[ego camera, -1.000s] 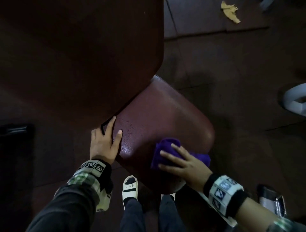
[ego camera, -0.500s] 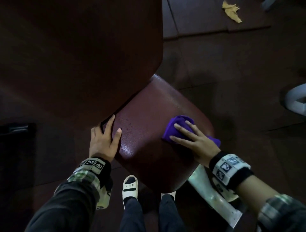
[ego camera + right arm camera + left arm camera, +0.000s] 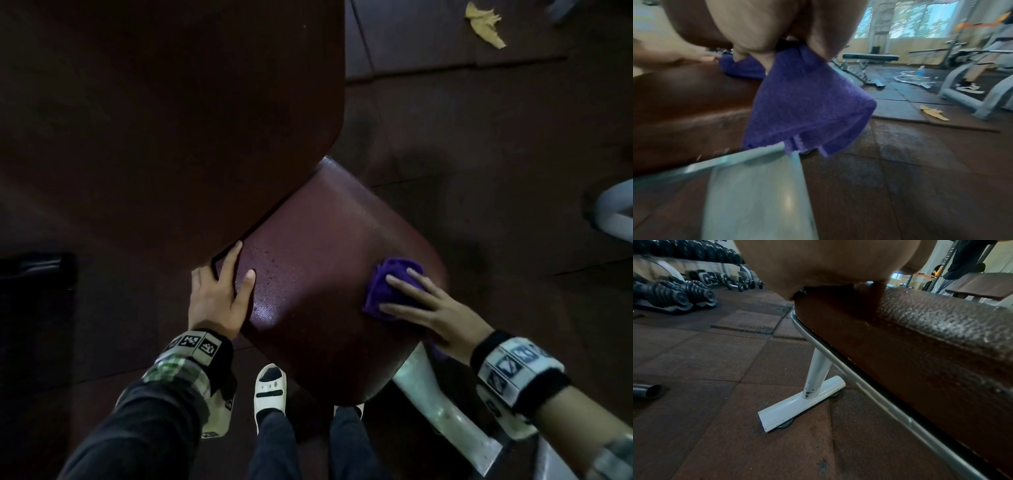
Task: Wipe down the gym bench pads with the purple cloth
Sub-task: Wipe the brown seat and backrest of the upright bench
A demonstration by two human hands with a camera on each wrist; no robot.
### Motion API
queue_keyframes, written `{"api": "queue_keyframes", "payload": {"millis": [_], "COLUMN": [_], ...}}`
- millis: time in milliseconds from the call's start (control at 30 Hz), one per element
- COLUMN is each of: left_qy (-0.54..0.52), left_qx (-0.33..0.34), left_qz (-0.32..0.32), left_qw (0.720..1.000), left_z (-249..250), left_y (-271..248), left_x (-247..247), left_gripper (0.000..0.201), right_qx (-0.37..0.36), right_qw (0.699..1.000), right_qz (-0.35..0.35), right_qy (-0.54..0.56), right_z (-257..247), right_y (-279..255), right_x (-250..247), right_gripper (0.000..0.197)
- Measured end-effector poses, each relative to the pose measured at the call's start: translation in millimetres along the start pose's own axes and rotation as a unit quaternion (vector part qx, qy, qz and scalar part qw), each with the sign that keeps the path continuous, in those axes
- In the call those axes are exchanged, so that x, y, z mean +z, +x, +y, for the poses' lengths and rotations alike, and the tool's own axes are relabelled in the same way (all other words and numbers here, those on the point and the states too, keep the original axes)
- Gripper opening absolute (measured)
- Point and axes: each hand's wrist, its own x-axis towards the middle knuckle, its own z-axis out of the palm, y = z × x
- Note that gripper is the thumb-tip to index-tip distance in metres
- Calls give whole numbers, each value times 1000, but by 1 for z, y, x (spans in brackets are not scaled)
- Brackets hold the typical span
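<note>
The maroon seat pad (image 3: 318, 274) sits below the large backrest pad (image 3: 154, 120), which fills the upper left of the head view. My right hand (image 3: 424, 305) lies flat with straight, spread fingers on the purple cloth (image 3: 390, 284), pressing it onto the seat pad's right edge. In the right wrist view the purple cloth (image 3: 803, 104) hangs down over the pad's side under my palm. My left hand (image 3: 219, 294) rests on the seat pad's left corner, thumb on top, fingers by the gap between the pads. The seat pad (image 3: 931, 340) shows its pebbled side in the left wrist view.
White bench frame (image 3: 442, 407) juts out under the seat by my right wrist; its foot (image 3: 801, 404) stands on the rubber floor. My white sandal (image 3: 270, 387) is below the seat. A yellow scrap (image 3: 486, 24) lies far right. Dumbbell racks (image 3: 674, 293) stand left.
My right hand has swept the purple cloth from the seat pad's near edge up and right to its right edge. The left hand has stayed put.
</note>
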Motion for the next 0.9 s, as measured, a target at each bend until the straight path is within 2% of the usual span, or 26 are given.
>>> {"api": "queue_keyframes", "payload": {"millis": [67, 133, 233, 300, 400, 533, 667, 800, 900], "left_qy": [-2, -4, -2, 1, -5, -20, -20, -23, -28], "left_qx": [2, 5, 5, 3, -3, 10, 30, 36, 37], "left_qz": [3, 7, 8, 3, -10, -16, -29, -33, -32], "left_qw": [1000, 1000, 1000, 1000, 1000, 1000, 999, 999, 998], "left_z": [0, 1, 2, 0, -2, -11, -25, -28, -27], "left_y": [0, 0, 0, 1, 2, 2, 2, 3, 3], "left_x": [0, 0, 0, 0, -1, -6, -16, -16, -14], "left_gripper": [67, 67, 67, 68, 69, 66, 64, 64, 65], "right_qx": [19, 3, -95, -160, -185, -93, -5, 78, 40], "right_qw": [1000, 1000, 992, 983, 977, 993, 999, 994, 995], "right_qz": [12, 20, 28, 11, -15, 0, 33, 75, 84], "right_qy": [4, -22, -73, -85, -100, -72, -27, -22, -22], "right_z": [-8, -27, -59, -72, -69, -48, -51, -88, -130], "right_y": [24, 44, 45, 27, -7, -19, 9, 61, 89], "right_x": [-6, -5, 15, 28, 36, 31, 20, 17, 31], "right_gripper": [90, 73, 58, 54, 61, 75, 89, 68, 55]}}
